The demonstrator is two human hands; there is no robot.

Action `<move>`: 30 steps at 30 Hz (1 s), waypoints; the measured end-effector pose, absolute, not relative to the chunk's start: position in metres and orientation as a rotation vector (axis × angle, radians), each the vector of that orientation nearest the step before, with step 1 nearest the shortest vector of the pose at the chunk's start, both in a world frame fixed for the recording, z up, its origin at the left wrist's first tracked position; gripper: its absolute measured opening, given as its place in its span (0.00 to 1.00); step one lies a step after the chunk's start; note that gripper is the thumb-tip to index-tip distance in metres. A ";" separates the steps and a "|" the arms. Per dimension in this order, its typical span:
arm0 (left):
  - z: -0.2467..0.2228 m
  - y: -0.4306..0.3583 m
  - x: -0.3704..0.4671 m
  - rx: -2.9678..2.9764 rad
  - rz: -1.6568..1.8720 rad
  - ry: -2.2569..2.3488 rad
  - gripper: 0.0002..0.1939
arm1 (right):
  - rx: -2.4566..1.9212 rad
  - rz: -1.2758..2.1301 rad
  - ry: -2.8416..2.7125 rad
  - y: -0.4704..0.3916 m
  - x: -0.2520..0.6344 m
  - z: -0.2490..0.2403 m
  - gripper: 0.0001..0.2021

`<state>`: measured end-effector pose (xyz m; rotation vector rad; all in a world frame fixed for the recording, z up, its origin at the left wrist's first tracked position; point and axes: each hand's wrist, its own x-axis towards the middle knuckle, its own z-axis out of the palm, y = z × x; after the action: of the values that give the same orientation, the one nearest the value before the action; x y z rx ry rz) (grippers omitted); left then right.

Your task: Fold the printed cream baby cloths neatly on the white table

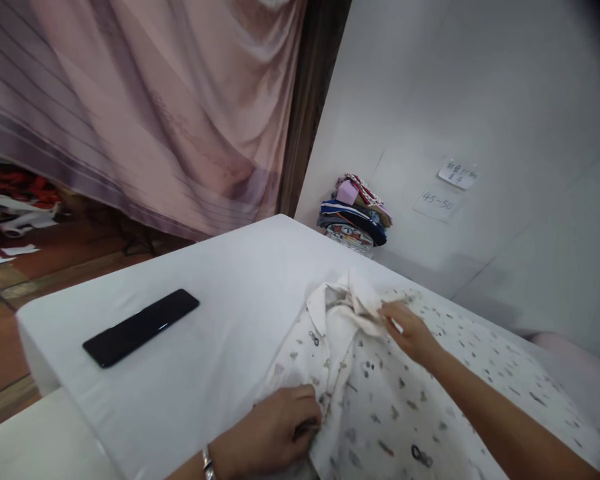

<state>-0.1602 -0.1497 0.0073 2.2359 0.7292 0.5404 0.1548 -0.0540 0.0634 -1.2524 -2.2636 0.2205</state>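
A white printed garment lies across the near right part of the white surface, its pale collar bunched and raised toward the far end. The right hand has its thumb and fingers closed on the right side of the collar. The left hand is nearer, with its fingers curled and closed on the garment's left edge; a bracelet circles the left wrist.

A black phone lies flat on the left part of the surface, well apart from the garment. Past the surface's far right edge, a stack of folded cloth sits beside the pale wall. Two paper notes are on the wall right of the stack: the upper note has handwriting, and the lower note reads "45-50". A pink curtain hangs at the far left, with red and white items below it, near the tiled floor.
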 end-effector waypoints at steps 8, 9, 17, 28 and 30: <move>0.007 -0.149 -0.158 2.229 0.525 0.772 0.13 | -1.604 0.948 -1.550 -0.096 0.180 0.007 0.22; 0.007 -0.149 -0.158 2.227 0.519 0.785 0.14 | -1.635 0.924 -1.459 -0.085 0.178 0.010 0.20; 0.006 -0.148 -0.157 2.219 0.553 0.788 0.13 | -1.954 0.974 -1.188 0.003 0.147 0.038 0.06; 0.007 -0.147 -0.158 2.183 0.526 0.814 0.13 | -2.002 1.319 -0.913 0.043 0.143 0.048 0.10; 0.007 -0.147 -0.159 2.181 0.520 0.814 0.14 | -1.957 1.365 -0.910 0.042 0.142 0.051 0.13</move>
<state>-0.1586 -0.1468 0.0070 2.1806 0.8142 0.5200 0.1417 0.0417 0.0507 -1.9568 -0.9101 1.3649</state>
